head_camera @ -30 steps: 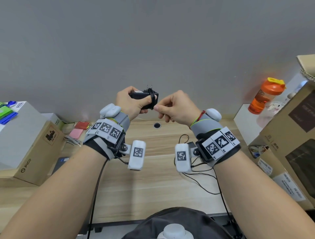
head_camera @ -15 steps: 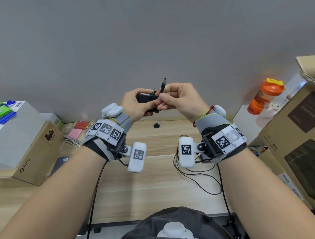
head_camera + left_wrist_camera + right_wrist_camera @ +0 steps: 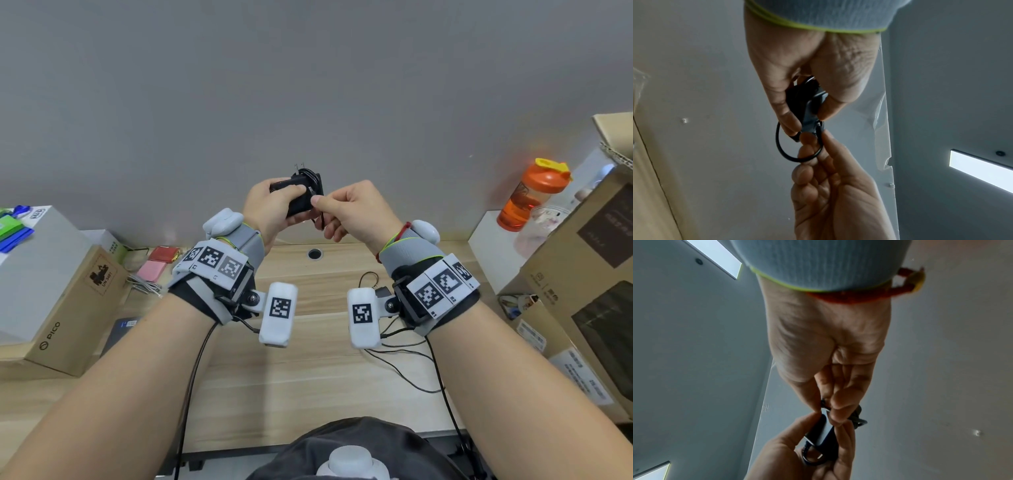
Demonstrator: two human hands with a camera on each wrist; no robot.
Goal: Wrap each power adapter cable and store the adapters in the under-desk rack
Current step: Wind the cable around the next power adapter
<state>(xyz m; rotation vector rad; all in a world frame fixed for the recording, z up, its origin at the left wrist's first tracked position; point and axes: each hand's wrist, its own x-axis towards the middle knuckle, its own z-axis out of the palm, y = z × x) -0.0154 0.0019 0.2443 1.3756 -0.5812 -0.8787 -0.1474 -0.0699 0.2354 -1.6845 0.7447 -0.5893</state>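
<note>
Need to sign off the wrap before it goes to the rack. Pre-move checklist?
1. Left hand grips the adapter: ok.
2. Right hand pinches the cable end at the adapter: ok.
3. Cable fully wound: not ok, one loose loop hangs below the fingers in the left wrist view.
4. Cable end tucked under the coils: cannot tell, fingers cover it.
5. Plug prongs clear of the coils: ok.
6. Under-desk rack located: cannot tell, not in view.

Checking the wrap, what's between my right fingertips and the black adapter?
Only cable: right hand pinches its end against the adapter; a loose loop hangs between, per left wrist view.
</note>
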